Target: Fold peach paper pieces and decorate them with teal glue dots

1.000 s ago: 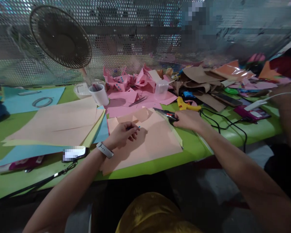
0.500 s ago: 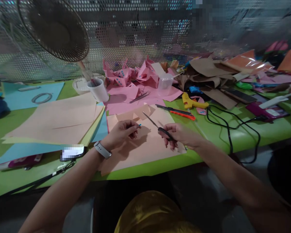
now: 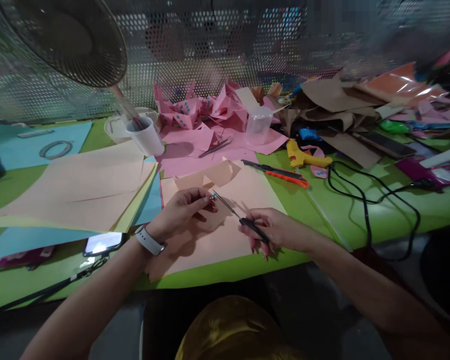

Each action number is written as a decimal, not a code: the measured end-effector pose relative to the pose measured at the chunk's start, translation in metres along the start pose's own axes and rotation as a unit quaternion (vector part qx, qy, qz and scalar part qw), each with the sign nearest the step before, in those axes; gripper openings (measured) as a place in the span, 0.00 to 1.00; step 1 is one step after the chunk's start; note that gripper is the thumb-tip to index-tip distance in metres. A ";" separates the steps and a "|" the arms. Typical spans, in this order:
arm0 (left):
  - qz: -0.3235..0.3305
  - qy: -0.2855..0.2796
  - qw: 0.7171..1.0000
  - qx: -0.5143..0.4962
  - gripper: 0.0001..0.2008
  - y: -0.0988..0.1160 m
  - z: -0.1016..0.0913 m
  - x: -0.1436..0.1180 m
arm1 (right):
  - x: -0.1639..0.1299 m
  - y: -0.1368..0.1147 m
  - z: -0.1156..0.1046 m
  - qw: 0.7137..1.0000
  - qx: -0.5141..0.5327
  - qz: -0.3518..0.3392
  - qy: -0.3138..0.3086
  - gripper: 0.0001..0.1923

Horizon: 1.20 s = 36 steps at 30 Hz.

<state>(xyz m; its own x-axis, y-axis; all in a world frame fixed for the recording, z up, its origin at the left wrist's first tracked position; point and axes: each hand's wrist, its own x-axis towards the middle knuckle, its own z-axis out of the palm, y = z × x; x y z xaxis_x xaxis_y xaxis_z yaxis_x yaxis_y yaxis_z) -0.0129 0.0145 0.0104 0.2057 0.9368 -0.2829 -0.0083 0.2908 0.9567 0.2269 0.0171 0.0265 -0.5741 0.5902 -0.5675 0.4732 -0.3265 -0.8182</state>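
My left hand [image 3: 183,210], with a white watch on the wrist, pinches a tiny blue piece [image 3: 212,197] between its fingertips above a peach paper sheet [image 3: 225,235]. My right hand [image 3: 275,232] grips small black-handled scissors [image 3: 234,214], whose thin blades point up-left and reach the blue piece at my left fingertips. Both hands hover low over the peach sheet near the green table's front edge [image 3: 225,265].
A stack of peach, yellow and blue sheets [image 3: 78,187] lies left, with a phone [image 3: 103,243] in front. Behind are a white cup [image 3: 146,136], pink paper scraps [image 3: 206,115], a clear cup [image 3: 258,125], an orange cutter [image 3: 281,173], a yellow glue gun [image 3: 303,157] with black cable, and a fan [image 3: 63,40].
My right hand picked the scissors up from the table at the right and brought them left to my left fingertips. My left hand kept hold of the blue piece.
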 end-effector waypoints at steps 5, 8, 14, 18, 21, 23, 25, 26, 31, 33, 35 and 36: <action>-0.023 -0.014 0.999 -0.039 0.17 0.000 -0.001 -0.001 | 0.001 0.004 0.002 1.000 0.005 0.007 0.012 0.30; -0.015 -0.025 0.998 -0.060 0.16 -0.002 -0.001 -0.001 | 0.002 0.006 0.004 1.000 0.008 0.003 0.018 0.28; 0.027 -0.022 0.995 -0.093 0.12 -0.008 0.003 -0.001 | 0.000 0.007 0.005 0.999 0.026 -0.011 0.014 0.27; 0.045 -0.014 0.992 -0.116 0.13 -0.009 0.007 -0.001 | 0.000 0.010 0.007 0.999 0.035 -0.032 0.018 0.25; 0.053 -0.009 0.992 -0.115 0.13 -0.008 0.010 -0.002 | 0.001 0.014 0.009 0.998 0.037 -0.040 0.023 0.24; 0.055 -0.005 0.992 -0.114 0.13 -0.007 0.010 -0.002 | 0.002 0.015 0.010 0.998 0.039 -0.042 0.032 0.24; 0.056 -0.001 0.992 -0.112 0.13 -0.007 0.010 -0.002 | 0.003 0.015 0.010 0.998 0.039 -0.041 0.041 0.24; 0.057 0.001 0.992 -0.109 0.13 -0.007 0.010 -0.002 | 0.003 0.014 0.011 0.997 0.041 -0.040 0.043 0.24; 0.059 0.003 0.993 -0.106 0.12 -0.010 0.009 -0.001 | 0.003 0.013 0.011 0.997 0.046 -0.035 0.046 0.24; 0.060 0.002 0.992 -0.108 0.12 -0.011 0.009 -0.001 | 0.003 0.014 0.011 0.997 0.042 -0.035 0.046 0.24; 0.060 0.001 0.992 -0.110 0.11 -0.011 0.009 -0.001 | 0.003 0.014 0.011 0.997 0.040 -0.042 0.048 0.24; 0.060 0.001 0.992 -0.110 0.11 -0.011 0.009 -0.001 | 0.003 0.014 0.011 0.997 0.040 -0.045 0.050 0.24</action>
<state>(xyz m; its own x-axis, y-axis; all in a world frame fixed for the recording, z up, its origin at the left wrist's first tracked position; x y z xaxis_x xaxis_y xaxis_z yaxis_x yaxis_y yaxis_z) -0.0045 0.0087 0.0008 0.1881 0.9675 -0.1692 -0.2468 0.2133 0.9453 0.2244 0.0064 0.0126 -0.5401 0.6891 -0.4832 0.3665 -0.3243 -0.8721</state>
